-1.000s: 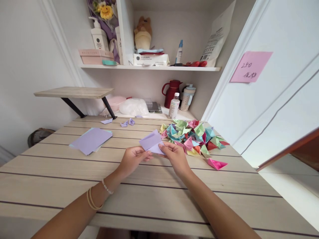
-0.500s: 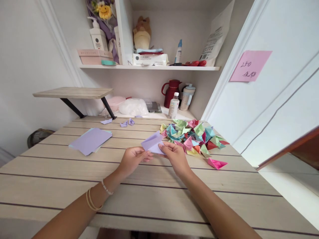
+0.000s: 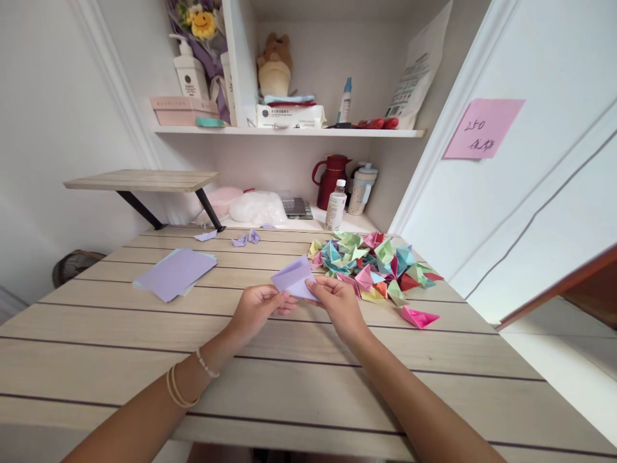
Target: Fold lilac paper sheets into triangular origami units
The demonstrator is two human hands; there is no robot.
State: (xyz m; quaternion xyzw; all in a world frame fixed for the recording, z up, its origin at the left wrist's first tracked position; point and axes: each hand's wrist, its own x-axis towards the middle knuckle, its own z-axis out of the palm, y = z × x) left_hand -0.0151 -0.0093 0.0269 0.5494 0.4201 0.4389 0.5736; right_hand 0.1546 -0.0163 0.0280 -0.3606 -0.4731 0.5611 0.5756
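A partly folded sheet of purple paper [image 3: 295, 275] is held between my two hands above the middle of the table. My left hand [image 3: 263, 307] pinches its lower left edge between thumb and fingers. On the paper's right side, the thumb of my right hand [image 3: 336, 299] presses on top, with the fingers behind it. The upper flap of the paper stands partly raised. Just beyond my right hand lies a heap of folded paper boats [image 3: 366, 260] in many colours. One pink paper boat [image 3: 420, 317] sits apart, nearer to me.
A stack of purple and pale blue paper sheets [image 3: 178, 273] lies at the left. Several small purple folded pieces [image 3: 253, 236] are near the back edge. Behind stand a clear bottle [image 3: 335, 207], a red jug [image 3: 331, 180] and a small raised wooden stand [image 3: 144, 181].
The upper flap of the purple paper has lifted and shifted slightly, now showing a fold beneath its top edge. Both hands keep nearly the same place and grip.
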